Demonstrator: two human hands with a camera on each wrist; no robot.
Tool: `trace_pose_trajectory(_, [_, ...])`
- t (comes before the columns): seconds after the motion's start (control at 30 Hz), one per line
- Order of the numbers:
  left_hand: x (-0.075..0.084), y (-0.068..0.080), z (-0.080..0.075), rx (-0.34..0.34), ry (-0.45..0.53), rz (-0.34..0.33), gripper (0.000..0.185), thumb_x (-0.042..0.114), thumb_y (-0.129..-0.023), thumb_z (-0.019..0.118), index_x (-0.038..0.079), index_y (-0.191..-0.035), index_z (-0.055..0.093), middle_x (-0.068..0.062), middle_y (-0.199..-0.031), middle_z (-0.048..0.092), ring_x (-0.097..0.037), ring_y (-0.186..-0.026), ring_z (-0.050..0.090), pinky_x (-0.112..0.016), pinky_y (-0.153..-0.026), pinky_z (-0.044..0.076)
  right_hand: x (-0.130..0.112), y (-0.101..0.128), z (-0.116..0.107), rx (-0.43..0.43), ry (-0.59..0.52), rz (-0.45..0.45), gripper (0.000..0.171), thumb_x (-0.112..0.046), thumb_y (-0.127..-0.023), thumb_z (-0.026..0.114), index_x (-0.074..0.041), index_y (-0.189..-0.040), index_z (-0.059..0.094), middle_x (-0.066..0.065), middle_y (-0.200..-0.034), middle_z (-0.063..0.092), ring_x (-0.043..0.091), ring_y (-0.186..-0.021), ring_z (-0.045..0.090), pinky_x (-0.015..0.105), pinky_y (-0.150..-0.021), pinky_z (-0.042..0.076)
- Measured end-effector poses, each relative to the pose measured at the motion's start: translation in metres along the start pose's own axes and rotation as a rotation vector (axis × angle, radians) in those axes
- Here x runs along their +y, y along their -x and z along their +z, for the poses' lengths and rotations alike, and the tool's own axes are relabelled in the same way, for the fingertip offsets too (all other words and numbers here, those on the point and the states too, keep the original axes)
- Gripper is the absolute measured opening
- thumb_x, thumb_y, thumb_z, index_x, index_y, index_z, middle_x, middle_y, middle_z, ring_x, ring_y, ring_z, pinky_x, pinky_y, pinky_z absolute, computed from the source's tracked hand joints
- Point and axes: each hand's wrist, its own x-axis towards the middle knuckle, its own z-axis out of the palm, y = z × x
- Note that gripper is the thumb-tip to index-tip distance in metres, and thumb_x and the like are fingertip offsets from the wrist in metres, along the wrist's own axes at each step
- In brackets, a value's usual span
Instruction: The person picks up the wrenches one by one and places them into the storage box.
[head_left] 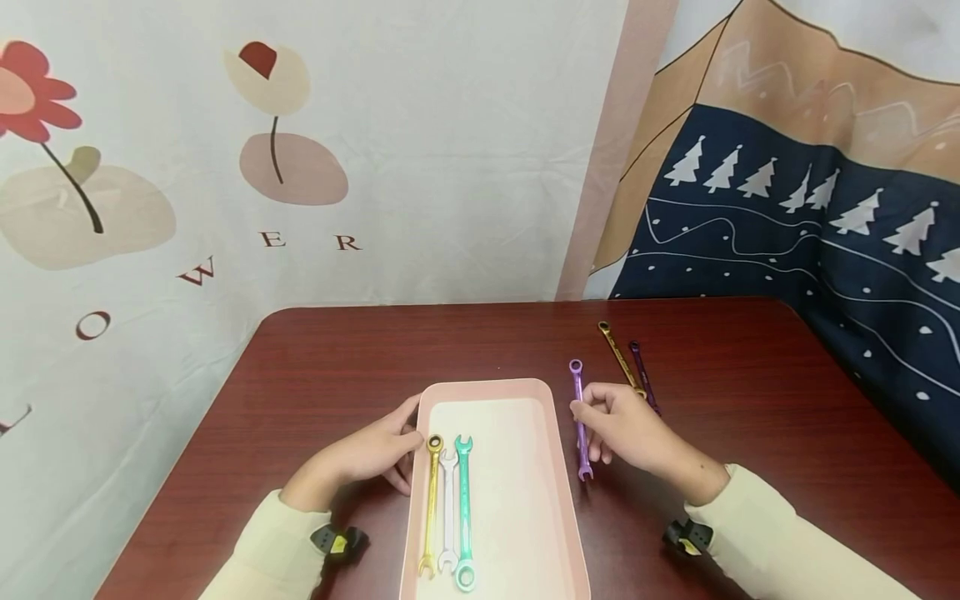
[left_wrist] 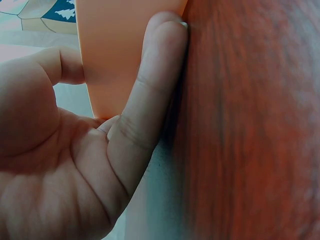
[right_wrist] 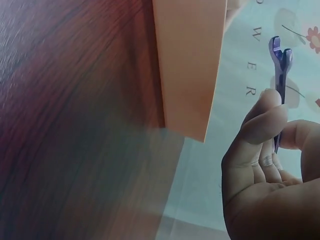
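My right hand (head_left: 621,423) pinches a purple combination wrench (head_left: 577,379) between thumb and fingers, just right of the tray. The wrench stands lengthwise, ratchet ring away from me; its open end (right_wrist: 281,52) shows above the fingers in the right wrist view. At the left side of the pink tray (head_left: 551,417), my left hand (head_left: 367,450) holds the wall, thumb at the rim and fingers along the outside. Inside the tray lie a gold wrench (head_left: 431,508), a silver wrench (head_left: 448,508) and a green wrench (head_left: 465,500), side by side along the left.
Beyond my right hand, a bronze-gold wrench (head_left: 618,354) and a dark purple wrench (head_left: 643,375) lie on the red-brown table (head_left: 360,358). A printed cloth (head_left: 450,167) hangs behind the table's far edge. Each wrist wears a black strap-on device.
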Motion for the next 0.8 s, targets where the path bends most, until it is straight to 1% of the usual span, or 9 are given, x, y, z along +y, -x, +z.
trace_pose_trajectory(0.07, [0.0,0.0,0.0,-0.001,0.002,-0.001,0.077,0.008,-0.096,0.043,0.023,-0.161,0.004,-0.02,-0.1,0.056,-0.023,-0.061,0.066,-0.048,-0.058,0.064,-0.001,0.0,0.001,-0.011,-0.016,-0.005,0.022,-0.013,-0.1,0.058,0.009,-0.095,0.057,0.012,-0.057,0.062,0.014,-0.041,0.054,0.026,-0.038,0.051])
trace_pose_trajectory(0.17, [0.0,0.001,0.0,0.0,-0.001,0.003,0.077,0.008,-0.096,0.043,0.022,-0.161,0.004,-0.02,-0.1,0.056,-0.023,-0.061,0.066,-0.048,-0.058,0.064,-0.002,0.001,0.002,-0.021,-0.032,-0.012,0.023,-0.015,-0.1,0.058,0.008,-0.101,0.056,0.014,-0.061,0.064,0.014,-0.042,0.054,0.027,-0.038,0.051])
trace_pose_trajectory(0.33, [0.001,0.001,0.0,-0.002,-0.009,0.007,0.075,0.008,-0.096,0.043,0.021,-0.16,0.005,-0.02,-0.099,0.057,-0.022,-0.061,0.066,-0.048,-0.058,0.064,-0.004,0.002,0.007,-0.043,-0.079,-0.001,0.025,-0.016,-0.102,0.056,0.008,-0.107,0.054,0.018,-0.067,0.066,0.014,-0.044,0.054,0.027,-0.039,0.053])
trace_pose_trajectory(0.47, [0.001,0.001,0.0,-0.003,-0.013,0.007,0.075,0.008,-0.096,0.043,0.021,-0.16,0.006,-0.02,-0.099,0.057,-0.022,-0.062,0.066,-0.048,-0.058,0.064,-0.006,0.002,0.01,-0.065,-0.12,0.01,0.024,-0.012,-0.102,0.054,0.009,-0.113,0.051,0.013,-0.066,0.063,0.014,-0.045,0.056,0.029,-0.041,0.054])
trace_pose_trajectory(0.6, [0.001,0.001,0.0,-0.003,-0.013,0.01,0.074,0.008,-0.097,0.042,0.021,-0.16,0.007,-0.02,-0.099,0.057,-0.022,-0.062,0.066,-0.048,-0.058,0.064,-0.008,0.003,0.013,-0.087,-0.14,0.021,0.028,-0.009,-0.101,0.054,0.008,-0.122,0.046,0.009,-0.066,0.059,0.015,-0.046,0.056,0.03,-0.042,0.055])
trace_pose_trajectory(0.8, [0.001,0.001,0.0,-0.004,-0.015,0.01,0.073,0.008,-0.097,0.042,0.021,-0.16,0.007,-0.02,-0.1,0.058,-0.022,-0.063,0.066,-0.048,-0.058,0.064,-0.013,0.006,0.016,-0.125,-0.158,0.026,0.033,-0.009,-0.1,0.055,0.007,-0.126,0.041,0.009,-0.067,0.059,0.016,-0.046,0.057,0.029,-0.044,0.056])
